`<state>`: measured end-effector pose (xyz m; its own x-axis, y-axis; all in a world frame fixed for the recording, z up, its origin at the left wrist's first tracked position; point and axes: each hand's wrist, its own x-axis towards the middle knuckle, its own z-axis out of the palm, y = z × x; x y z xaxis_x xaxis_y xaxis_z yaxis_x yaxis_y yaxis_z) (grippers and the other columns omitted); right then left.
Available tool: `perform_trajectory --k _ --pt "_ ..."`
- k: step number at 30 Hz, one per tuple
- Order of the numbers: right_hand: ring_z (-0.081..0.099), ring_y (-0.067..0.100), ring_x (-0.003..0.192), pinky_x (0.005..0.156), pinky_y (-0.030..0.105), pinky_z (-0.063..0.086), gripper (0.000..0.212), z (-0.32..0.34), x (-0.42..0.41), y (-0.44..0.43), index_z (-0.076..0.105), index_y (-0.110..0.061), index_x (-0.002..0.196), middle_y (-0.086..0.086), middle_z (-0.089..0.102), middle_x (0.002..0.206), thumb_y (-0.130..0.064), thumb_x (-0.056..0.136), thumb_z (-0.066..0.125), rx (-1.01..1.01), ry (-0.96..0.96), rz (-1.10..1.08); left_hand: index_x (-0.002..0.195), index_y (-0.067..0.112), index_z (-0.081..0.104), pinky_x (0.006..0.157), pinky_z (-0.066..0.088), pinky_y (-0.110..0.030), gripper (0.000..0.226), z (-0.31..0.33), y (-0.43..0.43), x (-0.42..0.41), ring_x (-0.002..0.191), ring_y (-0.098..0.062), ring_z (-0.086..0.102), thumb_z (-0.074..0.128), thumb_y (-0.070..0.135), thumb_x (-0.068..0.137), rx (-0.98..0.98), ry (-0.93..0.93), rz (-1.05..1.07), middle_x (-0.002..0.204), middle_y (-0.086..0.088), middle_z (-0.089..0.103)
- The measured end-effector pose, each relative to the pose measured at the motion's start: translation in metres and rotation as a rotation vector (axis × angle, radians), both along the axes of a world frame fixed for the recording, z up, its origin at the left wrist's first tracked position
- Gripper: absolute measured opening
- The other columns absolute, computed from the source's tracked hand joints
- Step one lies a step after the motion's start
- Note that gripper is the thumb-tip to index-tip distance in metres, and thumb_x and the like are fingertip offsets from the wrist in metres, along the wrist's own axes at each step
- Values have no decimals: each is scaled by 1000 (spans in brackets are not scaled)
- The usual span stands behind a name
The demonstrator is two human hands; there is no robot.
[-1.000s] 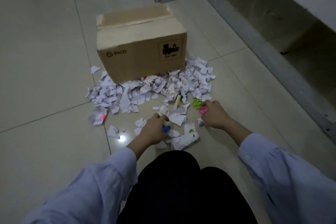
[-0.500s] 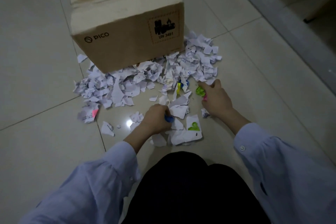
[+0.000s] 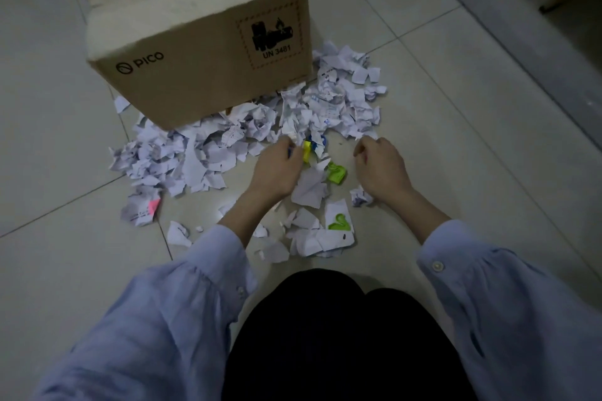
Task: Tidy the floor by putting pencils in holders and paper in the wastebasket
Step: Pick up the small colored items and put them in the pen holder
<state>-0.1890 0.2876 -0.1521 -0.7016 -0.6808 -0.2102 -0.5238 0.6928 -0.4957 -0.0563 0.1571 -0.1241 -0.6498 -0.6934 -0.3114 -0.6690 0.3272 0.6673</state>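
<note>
A closed cardboard box [image 3: 202,75] printed PICO stands on the pale tiled floor [image 3: 49,254]. A grey ledge [image 3: 537,52] runs along the right.

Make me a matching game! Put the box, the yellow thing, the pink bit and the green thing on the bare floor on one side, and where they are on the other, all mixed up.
Things
1. cardboard box
2. yellow piece
3. pink bit
4. green piece on bare floor

Places
A. on a crumpled scrap at the heap's left edge
B. between the left hand and right hand
C. behind the paper heap, farthest from the person
D. right at the left hand's fingertips

Pairs: 1-C, 2-D, 3-A, 4-B
</note>
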Motion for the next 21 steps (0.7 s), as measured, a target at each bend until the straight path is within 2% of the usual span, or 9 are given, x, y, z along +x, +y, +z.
perform_trajectory --k 2,6,8,10,13,14,16,17,21 --pt "56 36 90 70 36 43 17 0 -1 -1 59 -4 92 20 62 100 -3 89 42 1 -4 -30 90 5 52 52 30 -31 18 1 -1 -14 69 -27 49 47 23 92 -126 -14 -71 70 -6 51" --pt "55 33 80 65 36 42 23 -2 1 -2 57 4 81 17 61 85 -7 91 39 -24 -86 -84 108 8 53 63 41 -35 28 -8 -4 -31 92 -34 57 58 25 87 -360 -193 -216 99 -17 61" --pt "47 27 67 55 34 30 28 -3 3 -2 43 1 66 12 49 67 -11 91 39 -71 -162 -132 113 9 51 62 39 -35 33 -13 -5 -34 98 -35 57 61 23 86 -401 -274 -225 106 -18 60" --pt "36 21 59 49 30 23 30 -4 5 -3 32 -9 61 6 37 60 -15 88 43 -116 -254 -162 116 8 48 62 38 -36 38 -17 -7 -35 100 -37 57 64 21 84 -413 -313 -215 107 -19 60" --pt "40 17 65 50 24 25 26 -7 8 -3 43 -11 67 3 44 70 -25 83 59 -73 -259 -50 118 5 47 64 40 -39 41 -19 -11 -35 100 -40 56 64 16 83 -399 -328 -225 108 -21 58" --pt "43 17 73 55 26 29 24 -10 8 -3 50 -9 77 4 47 81 -28 83 63 -43 -234 4 117 5 49 66 42 -40 39 -19 -12 -36 100 -40 56 64 16 83 -400 -328 -239 109 -21 57" --pt "45 20 88 67 28 34 36 -17 9 -1 54 -7 99 8 44 102 -34 81 69 4 -198 103 112 5 55 71 46 -41 34 -18 -12 -35 99 -39 55 64 21 83 -391 -307 -250 112 -20 54" --pt "46 22 92 70 28 35 40 -18 9 -1 55 -8 104 9 43 108 -35 79 72 10 -192 129 108 6 57 72 46 -40 31 -18 -11 -34 97 -39 56 65 23 83 -383 -296 -253 113 -20 51" --pt "48 23 89 65 28 32 33 -17 9 -5 56 -9 92 7 45 97 -28 75 76 -33 -181 130 104 7 59 66 44 -36 22 -20 -11 -28 93 -37 56 61 15 84 -396 -276 -260 112 -18 49"
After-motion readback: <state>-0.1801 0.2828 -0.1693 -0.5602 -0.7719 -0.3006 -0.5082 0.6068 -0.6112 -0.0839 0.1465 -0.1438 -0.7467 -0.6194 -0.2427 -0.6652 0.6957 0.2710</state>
